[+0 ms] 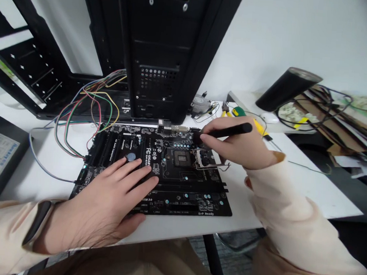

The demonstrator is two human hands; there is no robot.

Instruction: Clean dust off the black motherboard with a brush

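Observation:
A black motherboard [174,183] lies flat on the white table, printed side up. My left hand [117,191] rests palm down across its left part, fingers spread, close to a round coin battery [131,156]. Over the board's far right part, my right hand [236,143] grips a black brush [234,130] by its handle. The dark brush end reaches down beside the rear ports [179,129]; its contact with the board is partly hidden by my fingers. Below it, the CPU socket [181,158] is exposed, with its metal retention frame [202,159] raised.
A black computer case [164,48] stands behind the board. Coloured wires [79,105] run to the board's left edge. A power supply [0,154] sits at left. Behind my right hand are a cooler [200,105], pliers [225,109], a black cylinder [287,88] and stacked cardboard [338,127].

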